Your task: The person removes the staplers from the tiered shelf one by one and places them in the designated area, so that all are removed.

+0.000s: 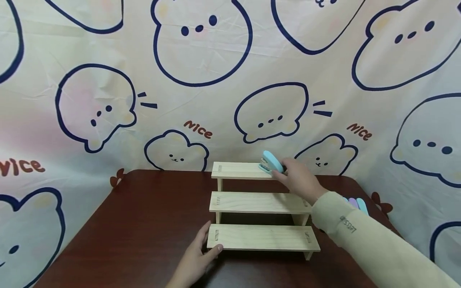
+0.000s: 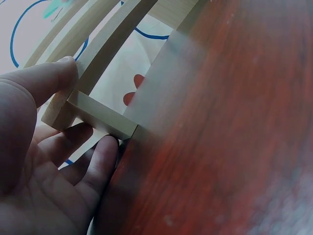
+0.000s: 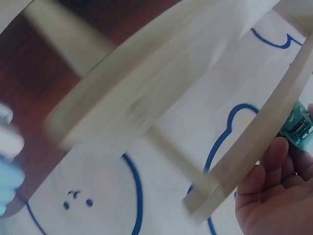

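Note:
A three-tier wooden rack (image 1: 263,238) stands on the dark reddish table. My left hand (image 1: 194,254) holds the left end of its lowest board, with the thumb at the front edge and the other fingers around the side and below. In the left wrist view, the thumb (image 2: 49,81) presses the board's end beside a rack leg (image 2: 105,115). My right hand (image 1: 300,180) grips a light blue stapler (image 1: 272,161) by its rear, at the right part of the top board (image 1: 237,171). The right wrist view shows the stapler (image 3: 299,128) partly hidden by that board.
Light blue and purple rounded objects (image 1: 354,203) sit right of the rack, partly covered by my right sleeve (image 1: 374,236). A pale cloth (image 1: 223,108) printed with cartoon outlines hangs behind the table (image 1: 144,224).

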{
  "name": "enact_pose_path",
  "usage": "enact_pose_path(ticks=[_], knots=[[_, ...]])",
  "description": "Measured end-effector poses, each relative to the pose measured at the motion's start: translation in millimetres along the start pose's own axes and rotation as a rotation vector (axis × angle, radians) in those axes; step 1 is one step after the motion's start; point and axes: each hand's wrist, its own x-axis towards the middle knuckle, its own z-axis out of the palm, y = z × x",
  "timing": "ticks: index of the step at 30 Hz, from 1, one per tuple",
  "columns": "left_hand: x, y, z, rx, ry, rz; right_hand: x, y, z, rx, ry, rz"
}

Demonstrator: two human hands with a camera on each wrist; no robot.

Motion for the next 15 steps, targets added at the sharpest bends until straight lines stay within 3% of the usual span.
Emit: enact_pose_path(ticks=[5, 9, 15], knots=[[-0.5, -1.8, -1.2, -0.016, 0.003, -0.008, -12.4, 20, -16, -0.041, -0.007, -0.046], [-0.8, -1.3, -0.4, -0.085, -0.038, -0.029, -29.8, 37, -30, -0.122, -0.015, -0.097], [-0.2, -0.7, -1.4, -0.075, -0.018, -0.024, -57.9, 70, -50, -0.279, -0.007, -0.158]])
